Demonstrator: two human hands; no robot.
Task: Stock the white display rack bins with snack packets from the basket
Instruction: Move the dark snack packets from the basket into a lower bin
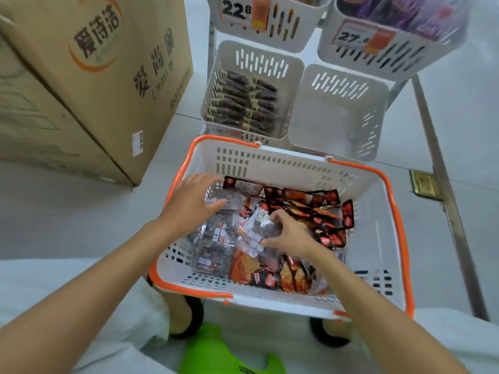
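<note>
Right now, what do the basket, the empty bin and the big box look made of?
Basket: matte white moulded plastic, slotted walls, orange rim. Empty bin: seemingly the same white plastic, slotted. Box: brown cardboard, likely corrugated, printed, creased edges.

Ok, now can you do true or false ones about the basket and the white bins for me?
1. The lower right bin holds no packets. True.
2. The basket has blue handles. False: its handles are orange.
3. The right hand pinches a clear packet in the basket. True.
4. The lower left bin is empty. False: it is filled with dark packets.
5. The left hand grips the cardboard box. False: it reaches into the basket with relaxed fingers, and the box stands apart on the left.
</note>
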